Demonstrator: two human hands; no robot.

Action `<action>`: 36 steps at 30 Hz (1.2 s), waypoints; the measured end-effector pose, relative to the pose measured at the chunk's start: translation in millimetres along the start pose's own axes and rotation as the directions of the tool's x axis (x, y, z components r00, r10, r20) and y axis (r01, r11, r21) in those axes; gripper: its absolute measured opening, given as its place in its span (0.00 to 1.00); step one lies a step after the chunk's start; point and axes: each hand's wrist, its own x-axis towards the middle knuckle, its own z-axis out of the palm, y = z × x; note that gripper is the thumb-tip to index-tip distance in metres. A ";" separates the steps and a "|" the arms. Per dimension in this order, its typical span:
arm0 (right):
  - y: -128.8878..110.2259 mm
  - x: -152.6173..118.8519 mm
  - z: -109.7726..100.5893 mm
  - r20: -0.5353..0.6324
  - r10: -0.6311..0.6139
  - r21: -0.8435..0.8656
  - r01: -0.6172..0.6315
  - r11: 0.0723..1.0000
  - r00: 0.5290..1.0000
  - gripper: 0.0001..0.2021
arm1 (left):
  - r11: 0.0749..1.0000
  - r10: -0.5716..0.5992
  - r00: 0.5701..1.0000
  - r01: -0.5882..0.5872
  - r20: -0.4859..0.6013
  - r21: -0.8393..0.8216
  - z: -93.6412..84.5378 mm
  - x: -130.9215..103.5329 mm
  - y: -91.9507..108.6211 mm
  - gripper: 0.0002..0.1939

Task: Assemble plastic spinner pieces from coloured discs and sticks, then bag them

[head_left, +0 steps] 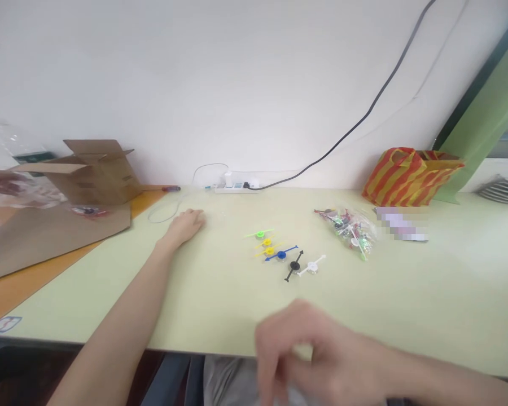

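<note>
My left hand [187,224] rests on the pale green table beside a thin white cable, palm down, with nothing visible in it. Near the front edge, my right hand [309,349] is above my lap with bent fingers, smeared by motion; whether it holds anything is unclear. Between and beyond my hands, small arrow spinners lie in a slanting row: green [260,234], two yellow ones [270,251], blue [281,255], black [295,265] and white [312,267]. Right of them is a clear bag [351,228] of mixed spinners.
An open cardboard box [101,177] stands at the left, near another person's blurred hand [2,181]. A power strip [237,189] lies by the wall. A red-and-yellow striped bag [406,177] stands at the back right, behind a pixelated flat item [401,224].
</note>
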 end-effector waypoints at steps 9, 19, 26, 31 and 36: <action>37.4 -3.2 -124.8 -0.897 -0.216 -0.243 -0.023 0.970 0.385 0.09 | 0.985 -0.028 0.978 -0.008 -0.205 -0.173 -28.8 -0.3 32.0 0.22; 51.9 15.6 -84.0 -0.456 -0.357 -0.813 -0.218 0.540 0.815 0.33 | 0.418 0.125 0.983 -0.172 -0.132 -0.892 -40.1 -64.7 189.9 0.24; 57.5 25.2 -103.5 -0.209 -0.468 -0.963 -0.264 -0.054 0.858 0.09 | 0.210 0.110 0.992 -0.084 -0.062 -0.974 -33.3 -76.5 202.6 0.22; 70.6 20.4 -122.5 -0.246 -0.568 -0.952 -0.305 -0.011 0.786 0.12 | 0.122 0.131 0.988 -0.096 -0.080 -0.988 -29.5 -75.1 198.1 0.20; 79.1 4.3 -129.4 -0.239 -0.616 -0.962 -0.270 0.043 0.751 0.14 | 0.339 0.282 0.886 -0.451 -0.367 -0.826 -25.0 -76.5 198.3 0.33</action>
